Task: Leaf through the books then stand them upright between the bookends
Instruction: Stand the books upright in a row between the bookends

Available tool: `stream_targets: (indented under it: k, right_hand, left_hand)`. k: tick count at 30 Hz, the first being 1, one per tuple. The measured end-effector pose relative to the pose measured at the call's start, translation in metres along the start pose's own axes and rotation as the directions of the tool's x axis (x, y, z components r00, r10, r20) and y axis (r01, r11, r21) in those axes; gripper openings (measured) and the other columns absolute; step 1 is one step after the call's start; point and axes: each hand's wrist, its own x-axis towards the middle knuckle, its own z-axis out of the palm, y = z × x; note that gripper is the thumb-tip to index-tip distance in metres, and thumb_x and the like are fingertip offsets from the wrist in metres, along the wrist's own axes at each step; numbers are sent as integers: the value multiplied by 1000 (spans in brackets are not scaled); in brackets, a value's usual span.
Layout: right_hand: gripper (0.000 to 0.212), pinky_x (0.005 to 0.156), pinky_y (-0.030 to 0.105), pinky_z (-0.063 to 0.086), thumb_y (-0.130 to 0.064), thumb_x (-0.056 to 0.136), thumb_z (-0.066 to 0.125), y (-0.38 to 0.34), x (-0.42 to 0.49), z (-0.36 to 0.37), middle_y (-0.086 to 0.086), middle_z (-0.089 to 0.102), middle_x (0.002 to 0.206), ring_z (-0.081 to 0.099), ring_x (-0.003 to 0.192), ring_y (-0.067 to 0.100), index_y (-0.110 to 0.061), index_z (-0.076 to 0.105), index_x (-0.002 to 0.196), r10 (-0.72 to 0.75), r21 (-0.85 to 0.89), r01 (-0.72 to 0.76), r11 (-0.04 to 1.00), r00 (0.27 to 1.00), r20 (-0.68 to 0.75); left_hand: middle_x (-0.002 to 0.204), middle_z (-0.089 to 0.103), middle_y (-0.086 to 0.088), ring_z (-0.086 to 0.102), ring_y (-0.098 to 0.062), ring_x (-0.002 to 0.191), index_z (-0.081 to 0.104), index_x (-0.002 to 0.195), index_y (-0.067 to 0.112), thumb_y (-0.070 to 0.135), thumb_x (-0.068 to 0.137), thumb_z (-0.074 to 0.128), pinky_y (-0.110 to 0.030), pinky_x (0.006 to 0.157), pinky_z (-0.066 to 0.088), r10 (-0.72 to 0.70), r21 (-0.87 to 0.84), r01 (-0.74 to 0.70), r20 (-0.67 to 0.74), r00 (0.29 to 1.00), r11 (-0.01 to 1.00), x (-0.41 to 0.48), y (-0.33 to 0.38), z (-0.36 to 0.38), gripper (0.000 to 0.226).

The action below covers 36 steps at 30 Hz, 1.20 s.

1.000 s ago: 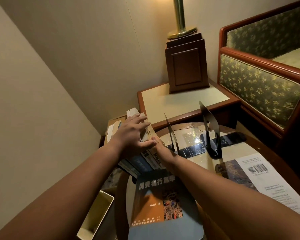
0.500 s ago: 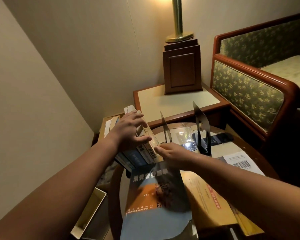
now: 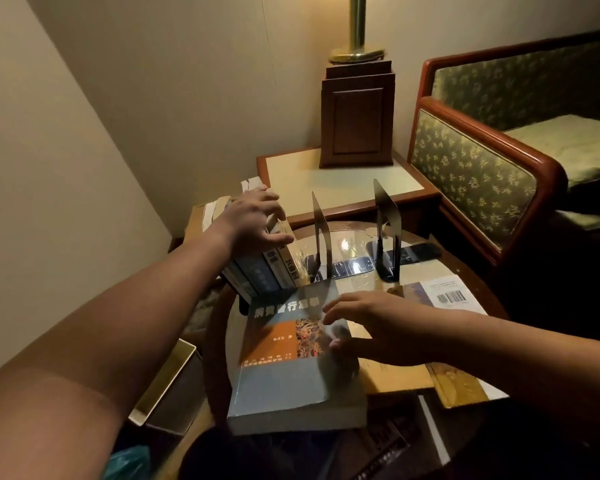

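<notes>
Two dark metal bookends, one at left (image 3: 321, 233) and one at right (image 3: 386, 223), stand apart on the round glass-topped table (image 3: 465, 268). A row of several books (image 3: 271, 271) leans to the left, just left of the left bookend. My left hand (image 3: 253, 220) rests over the tops of these books, fingers curled around them. A thick blue-and-orange book (image 3: 284, 358) lies flat at the table's front. My right hand (image 3: 361, 323) hovers over its right edge with fingers spread; whether it touches the cover I cannot tell.
More books lie flat to the right: a yellow one (image 3: 395, 379) and a white one with a barcode (image 3: 447, 299). A side table (image 3: 326, 181) with a wooden lamp base (image 3: 357, 116) stands behind. An upholstered bench (image 3: 482, 174) is at right, a small bin (image 3: 167, 379) lower left.
My right hand has drawn back from beside the leaning books to the flat blue-and-orange book. My left hand has stayed on the tops of the leaning books.
</notes>
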Motion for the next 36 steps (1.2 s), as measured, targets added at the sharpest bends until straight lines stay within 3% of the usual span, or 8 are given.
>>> stream_targets:
  k: [7,11,15,21,25,29,32,36]
  right_hand:
    - [95,112,40,34,-74,75,62,-36,-5,38,-7,18,161,19,146,19,-34,22,151,-183,-191,218,957,966,183]
    - [79,117,46,30,-54,91,55,-24,-11,55,3,17,163,13,150,26,-24,17,153,-273,-369,304,878,952,135]
    - [72,105,47,45,-41,89,64,-18,-20,50,12,40,153,40,139,31,-13,34,148,-282,-430,312,847,950,133]
    - [70,97,45,49,-37,84,64,8,-38,36,8,47,148,49,132,29,-15,38,144,-229,-434,279,857,959,164]
    - [68,103,45,48,-48,87,57,17,-41,36,1,39,154,43,138,24,-26,28,144,-171,-425,214,880,976,137]
    - [92,114,38,28,-73,80,57,-6,-28,39,2,26,157,30,142,24,-30,17,151,-134,-380,166,910,985,110]
    - [108,114,44,12,-80,74,56,-30,-9,48,8,7,163,12,148,33,-32,3,155,-185,-405,229,885,972,146]
    - [95,110,63,26,-62,82,64,-40,7,69,16,6,162,15,145,45,-37,7,154,-288,-506,333,796,943,167]
  left_hand:
    - [150,41,-5,23,-28,144,63,116,27,61,82,62,-46,113,25,1,31,-1,-6,1000,1000,4,-1,1,48]
    - [149,41,-5,24,-27,143,62,116,27,61,83,60,-45,113,26,9,38,-8,-25,1000,999,2,1,0,48]
    - [150,40,-4,23,-26,144,62,117,26,61,84,59,-45,113,25,4,40,-2,-46,999,999,-1,5,-1,49]
    - [148,42,-5,25,-26,143,63,117,24,58,85,60,-43,112,27,9,36,-6,-65,998,999,-5,9,-4,47]
    - [149,41,-4,24,-26,144,62,117,25,60,85,59,-44,112,26,11,46,-8,-66,998,999,-5,8,-4,48]
    - [146,44,-5,26,-27,143,62,115,26,63,83,59,-45,113,26,25,41,-23,-56,998,999,-3,3,-1,49]
    - [143,48,-4,29,-27,141,63,112,25,64,82,58,-45,112,28,36,30,-34,-62,997,999,-2,1,-1,49]
    - [139,50,-4,34,-25,137,64,110,25,66,81,57,-43,110,30,39,29,-37,-76,996,999,-2,-1,-1,50]
